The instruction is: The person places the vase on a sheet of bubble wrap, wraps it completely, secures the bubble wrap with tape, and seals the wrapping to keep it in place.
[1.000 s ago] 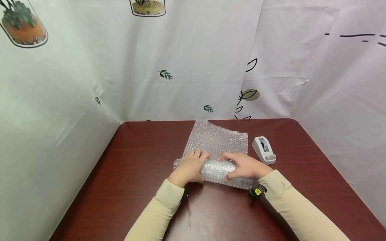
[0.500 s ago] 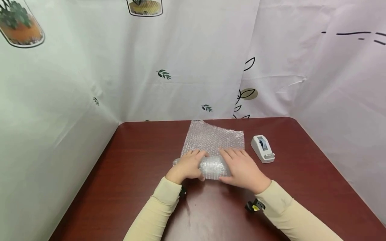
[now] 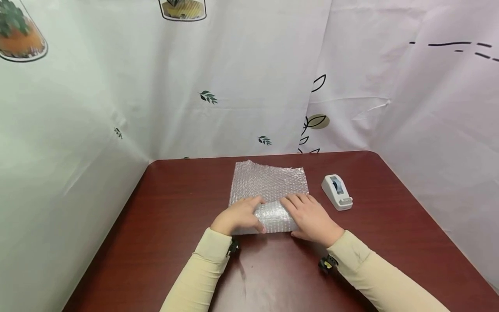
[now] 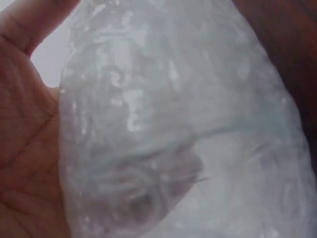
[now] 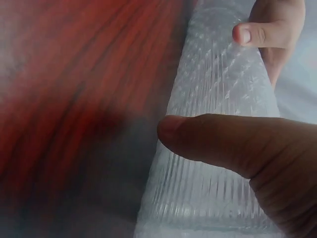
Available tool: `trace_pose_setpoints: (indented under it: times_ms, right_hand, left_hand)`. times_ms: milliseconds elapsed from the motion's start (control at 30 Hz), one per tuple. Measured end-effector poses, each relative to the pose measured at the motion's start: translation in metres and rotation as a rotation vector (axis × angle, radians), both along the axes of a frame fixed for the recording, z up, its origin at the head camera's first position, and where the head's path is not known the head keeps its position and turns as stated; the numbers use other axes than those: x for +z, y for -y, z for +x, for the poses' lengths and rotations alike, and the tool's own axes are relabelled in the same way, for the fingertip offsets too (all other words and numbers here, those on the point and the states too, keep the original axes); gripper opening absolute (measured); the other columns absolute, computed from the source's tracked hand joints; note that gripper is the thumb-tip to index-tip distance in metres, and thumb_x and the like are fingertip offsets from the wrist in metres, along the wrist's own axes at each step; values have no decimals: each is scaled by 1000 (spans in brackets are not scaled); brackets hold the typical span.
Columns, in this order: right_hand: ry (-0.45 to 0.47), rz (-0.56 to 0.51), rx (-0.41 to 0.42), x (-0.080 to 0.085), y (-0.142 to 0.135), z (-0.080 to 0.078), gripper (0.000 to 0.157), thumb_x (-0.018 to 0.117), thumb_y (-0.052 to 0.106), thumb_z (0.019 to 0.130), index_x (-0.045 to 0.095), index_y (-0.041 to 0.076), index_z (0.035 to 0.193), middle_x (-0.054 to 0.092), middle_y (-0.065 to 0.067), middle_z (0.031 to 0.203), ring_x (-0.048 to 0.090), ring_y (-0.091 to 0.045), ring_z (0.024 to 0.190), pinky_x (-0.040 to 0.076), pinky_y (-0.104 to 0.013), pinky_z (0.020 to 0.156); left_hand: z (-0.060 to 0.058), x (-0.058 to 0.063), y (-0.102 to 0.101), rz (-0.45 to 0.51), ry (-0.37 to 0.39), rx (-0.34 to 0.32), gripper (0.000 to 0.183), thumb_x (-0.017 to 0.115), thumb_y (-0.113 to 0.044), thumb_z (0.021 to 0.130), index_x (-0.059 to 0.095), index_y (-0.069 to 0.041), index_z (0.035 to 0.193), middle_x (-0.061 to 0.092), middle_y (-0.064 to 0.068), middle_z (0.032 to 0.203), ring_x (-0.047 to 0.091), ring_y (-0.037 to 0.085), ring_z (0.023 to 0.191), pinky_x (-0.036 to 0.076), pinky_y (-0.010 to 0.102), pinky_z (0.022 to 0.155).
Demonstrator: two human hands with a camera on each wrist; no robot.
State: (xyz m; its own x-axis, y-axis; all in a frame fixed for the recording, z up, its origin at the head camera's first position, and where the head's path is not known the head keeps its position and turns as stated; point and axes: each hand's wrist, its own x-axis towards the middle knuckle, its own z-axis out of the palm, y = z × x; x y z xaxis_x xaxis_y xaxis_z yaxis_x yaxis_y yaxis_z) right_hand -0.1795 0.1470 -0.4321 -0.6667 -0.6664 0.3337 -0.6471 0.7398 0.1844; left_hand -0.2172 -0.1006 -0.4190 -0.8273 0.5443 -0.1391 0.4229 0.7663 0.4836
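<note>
Bubble wrap lies on the table, its near part wound into a roll (image 3: 274, 216) and its flat sheet (image 3: 269, 180) spreading away behind. My left hand (image 3: 238, 215) grips the roll's left part, thumb on the near side and fingers over the top. On the right part, my right hand (image 3: 313, 219) holds it the same way. Through the wrap in the right wrist view, a clear, finely ribbed surface (image 5: 213, 183) shows under the right thumb (image 5: 213, 136). In the left wrist view the wrapped roll (image 4: 173, 99) lies against the left palm (image 4: 25, 134).
A white tape dispenser (image 3: 337, 193) stands right of the bubble wrap. The dark red wooden table (image 3: 175, 225) ends at a white printed cloth (image 3: 234, 121) behind, with more cloth along both sides.
My right hand has shifted from the roll's right part to lie flatter over it, and its fingers have moved. The roll has turned a little and the flat sheet behind looks shorter.
</note>
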Motion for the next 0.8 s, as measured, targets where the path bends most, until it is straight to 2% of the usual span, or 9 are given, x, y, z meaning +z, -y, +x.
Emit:
trace_pose_setpoints:
  times_ms: [167, 267, 367, 567, 667, 800]
  right_hand:
    - [9, 0, 37, 2, -1, -9, 96, 92, 39, 54, 52, 4, 134, 61, -11, 122, 60, -35, 98, 52, -48, 85]
    - [35, -1, 46, 3, -2, -14, 96, 90, 38, 53, 53, 3, 135, 63, -11, 121, 60, -35, 95, 53, -48, 84]
    - [74, -7, 49, 6, -3, -17, 97, 89, 37, 53, 53, 3, 136, 63, -11, 122, 61, -35, 95, 53, -47, 85]
    - [156, -19, 42, 9, -2, -22, 96, 88, 35, 54, 53, 4, 138, 63, -11, 123, 63, -35, 99, 52, -48, 89]
    - [179, -12, 36, 9, -1, -24, 96, 88, 35, 54, 52, 4, 138, 64, -11, 123, 63, -36, 101, 52, -49, 90]
    - [218, -9, 31, 11, 0, -27, 96, 88, 34, 53, 53, 5, 138, 64, -10, 124, 63, -36, 101, 52, -49, 88]
  left_hand:
    - [0, 3, 5, 44, 71, 12, 83, 86, -41, 70, 52, -22, 144, 54, 4, 146, 51, 26, 133, 41, 45, 107]
    - [1, 6, 8, 30, 91, 33, 87, 87, -47, 73, 50, -25, 149, 50, 5, 152, 46, 26, 140, 38, 48, 111]
    - [2, 8, 10, -28, 65, 66, 90, 85, -54, 72, 49, -29, 151, 50, 2, 152, 48, 26, 139, 39, 51, 109]
    - [6, 15, 19, -173, 30, 145, 99, 92, -53, 63, 53, -20, 147, 61, 5, 140, 58, 34, 125, 43, 56, 101]
    - [7, 16, 21, -210, 41, 166, 102, 95, -49, 60, 53, -16, 147, 62, 8, 138, 56, 39, 123, 41, 57, 101]
    - [10, 17, 20, -268, 4, 179, 101, 96, -48, 58, 56, -15, 144, 63, 9, 136, 53, 39, 121, 37, 58, 102]
